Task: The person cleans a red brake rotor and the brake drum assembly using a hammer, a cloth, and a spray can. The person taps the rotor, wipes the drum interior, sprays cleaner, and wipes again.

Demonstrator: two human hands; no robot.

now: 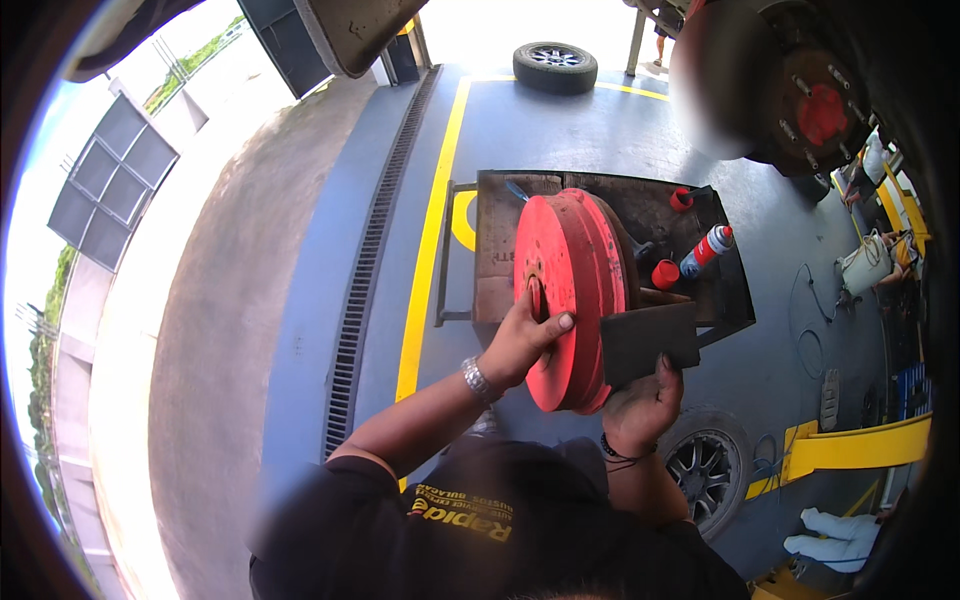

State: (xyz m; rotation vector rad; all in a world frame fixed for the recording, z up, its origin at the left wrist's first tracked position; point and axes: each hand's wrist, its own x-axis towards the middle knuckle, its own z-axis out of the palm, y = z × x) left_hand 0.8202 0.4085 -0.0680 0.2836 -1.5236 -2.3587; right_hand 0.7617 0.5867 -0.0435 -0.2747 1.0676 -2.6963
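A red brake drum [566,290] stands upright on its edge over the tool cart; whether it rests on the cart is hidden. My left hand [520,338] grips it at the centre hole of its flat face, fingers in the hole and thumb across the face. In my right hand [645,405] is a dark rectangular sheet of sandpaper [650,342], its thumb in front and its fingers mostly behind the sheet. The sheet is beside the drum's open side, overlapping the rim in view; contact cannot be made out.
The black cart [735,290] carries a spray can [707,252], a red cap [665,273] and a small red container [681,198]. A wheel [708,468] lies near my right arm, another tyre [555,70] farther off. A studded hub [825,112] hangs upper right; a yellow lift arm [855,445] is at right.
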